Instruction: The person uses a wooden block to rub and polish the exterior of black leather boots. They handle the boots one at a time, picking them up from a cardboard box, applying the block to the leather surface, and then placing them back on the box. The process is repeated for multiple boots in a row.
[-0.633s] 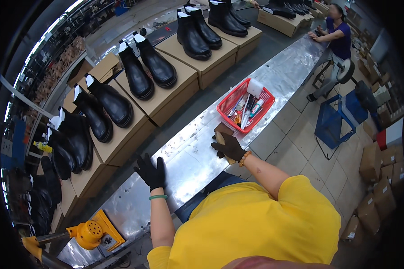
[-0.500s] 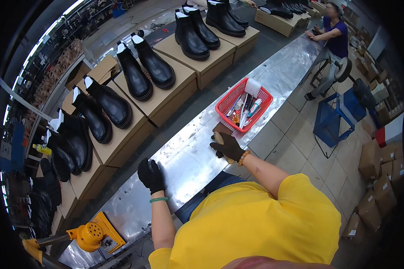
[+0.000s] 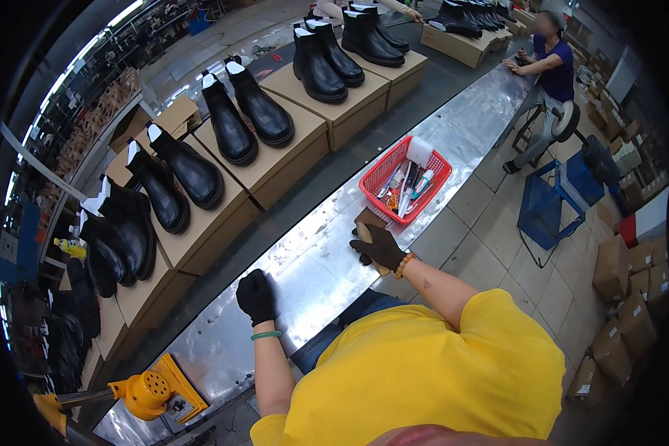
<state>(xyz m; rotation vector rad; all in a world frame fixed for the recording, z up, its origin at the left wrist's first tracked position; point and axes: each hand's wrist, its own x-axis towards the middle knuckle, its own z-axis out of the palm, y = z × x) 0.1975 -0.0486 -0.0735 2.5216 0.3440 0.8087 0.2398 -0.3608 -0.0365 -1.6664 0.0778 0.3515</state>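
1. Right hand [image 3: 379, 245], in a black glove, has its fingers wrapped around a wooden-handled brush [image 3: 366, 227] near the right-hand stretch of the shiny metal table [image 3: 312, 275]. The brush rests on or just above the surface; which one cannot be told.
2. Left hand [image 3: 258, 296], also gloved, sits on the table near its front edge with the fingers curled in narrow and nothing visible in them.
3. Just past the brush stands a red plastic basket [image 3: 379, 178] with tubes, small bottles and a white roll inside, close enough to reach without leaning.
4. Across the dark belt, black ankle boots [image 3: 247, 111] stand in pairs on tan cardboard boxes [image 3: 275, 167], well apart from both hands.
5. A judgement on technique: a firm wrap low on the handle looks right, and the free hand planted on the table gives a steady brace.
6. Keeping the bristle side off the bare metal would likely keep it clean.
7. A yellow heat blower [image 3: 147, 390] sits at the near left end, and another person is seated at the far end of the table.
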